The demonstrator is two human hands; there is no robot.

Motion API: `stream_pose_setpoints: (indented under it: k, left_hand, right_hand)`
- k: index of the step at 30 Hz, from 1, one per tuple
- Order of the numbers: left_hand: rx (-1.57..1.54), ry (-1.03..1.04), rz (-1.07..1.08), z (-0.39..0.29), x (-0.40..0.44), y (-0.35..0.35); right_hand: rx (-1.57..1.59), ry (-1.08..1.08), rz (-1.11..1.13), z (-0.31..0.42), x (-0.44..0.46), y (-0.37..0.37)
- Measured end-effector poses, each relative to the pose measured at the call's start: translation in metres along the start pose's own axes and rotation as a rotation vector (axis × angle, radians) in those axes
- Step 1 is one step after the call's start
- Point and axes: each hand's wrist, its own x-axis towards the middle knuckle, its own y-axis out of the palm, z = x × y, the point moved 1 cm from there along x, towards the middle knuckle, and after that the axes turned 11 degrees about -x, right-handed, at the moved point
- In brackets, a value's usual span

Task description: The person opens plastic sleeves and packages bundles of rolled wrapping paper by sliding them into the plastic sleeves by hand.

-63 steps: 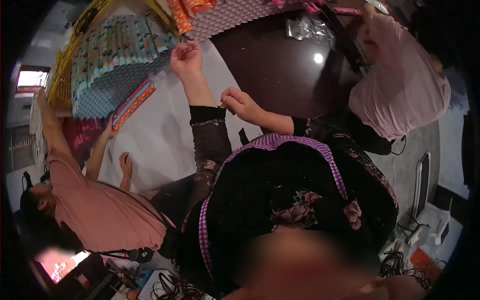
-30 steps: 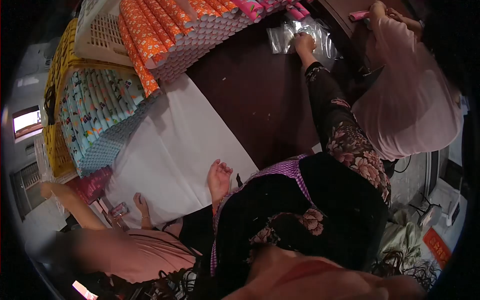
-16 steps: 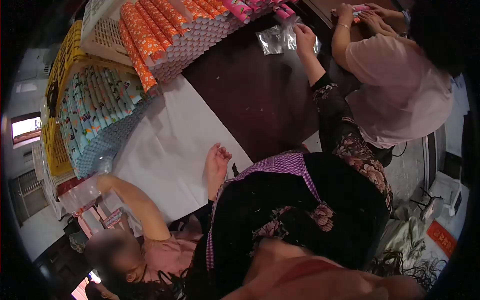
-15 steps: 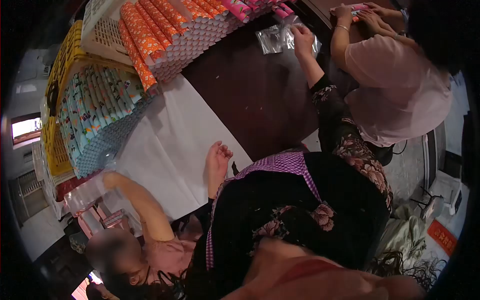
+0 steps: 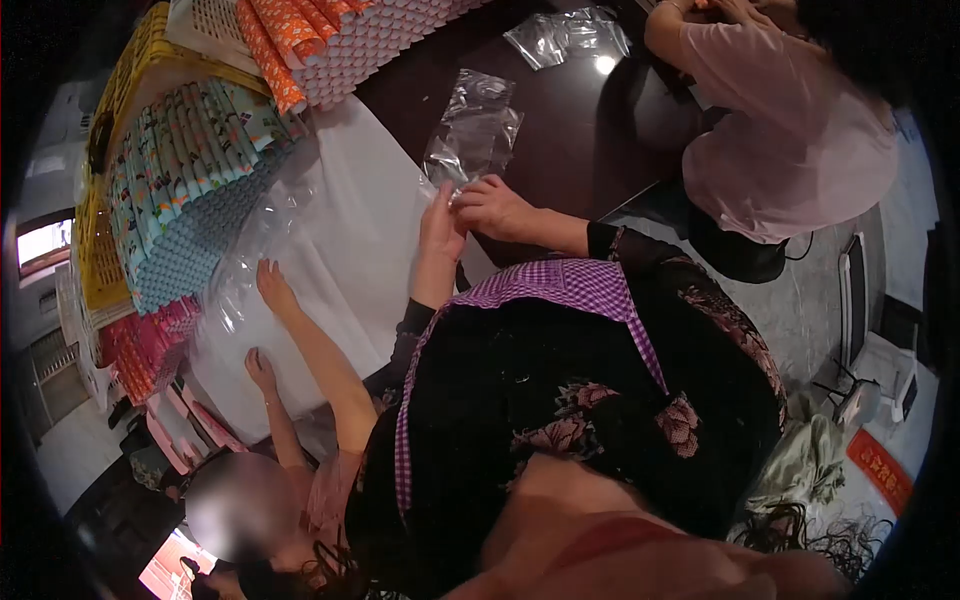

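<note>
Both of my hands meet over the near edge of the white sheet, at the lower end of a clear plastic bag (image 5: 470,125). My left hand (image 5: 438,235) is closed at the bag's end, with the fingers partly hidden. From the right, my right hand (image 5: 495,208) pinches the same end with curled fingers. The bag stretches away from me over the dark tabletop (image 5: 560,130). More clear plastic bags (image 5: 570,38) lie flat farther back on that tabletop.
Orange patterned rolls (image 5: 290,45) and light blue rolls (image 5: 185,180) are stacked at the left by a yellow basket (image 5: 100,240). A co-worker's hands (image 5: 275,290) rest on the white sheet (image 5: 345,220) beside long clear plastic (image 5: 235,280). Another person (image 5: 790,150) sits at right.
My right hand has come back from the far bags with a clear bag and joined my left hand. The co-worker at left has moved their hands onto the white sheet.
</note>
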Motion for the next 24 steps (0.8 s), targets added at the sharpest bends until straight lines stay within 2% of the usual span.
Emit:
stream_pose_setpoints:
  k: [2,5,8,10,12,14,18,19,20,24]
  left_hand:
    - [0.087,0.01,-0.278,0.003,-0.007,-0.002]
    - [0.061,0.039,-0.264,0.004,-0.02,-0.014]
    - [0.07,0.068,-0.27,0.009,-0.036,-0.036]
    - [0.063,0.135,-0.264,0.018,-0.03,-0.067]
    - [0.083,0.125,-0.312,0.015,-0.047,-0.055]
    - [0.061,0.06,-0.362,0.012,-0.057,-0.048]
    - [0.026,0.103,-0.347,0.018,-0.045,-0.069]
    - [-0.063,0.098,-0.344,0.019,-0.035,-0.078]
    - [-0.152,0.093,-0.344,0.022,-0.033,-0.087]
    - [-0.179,0.035,-0.342,0.012,-0.04,-0.071]
  right_hand:
    - [0.089,-0.016,0.098,0.016,-0.013,0.001]
    - [0.196,0.099,0.132,0.014,-0.027,-0.007]
    - [0.208,0.253,-0.07,-0.006,-0.025,-0.028]
    - [0.175,0.382,-0.067,-0.036,-0.031,-0.024]
    - [0.26,0.769,0.009,-0.05,-0.034,-0.027]
    - [0.374,0.894,-0.003,-0.076,-0.04,-0.018]
    - [0.298,0.846,0.031,-0.117,-0.033,0.002]
    - [0.286,0.862,0.143,-0.122,-0.029,0.001]
    - [0.291,0.867,0.152,-0.127,-0.026,0.003]
    - [0.239,0.895,0.261,-0.135,-0.033,0.015]
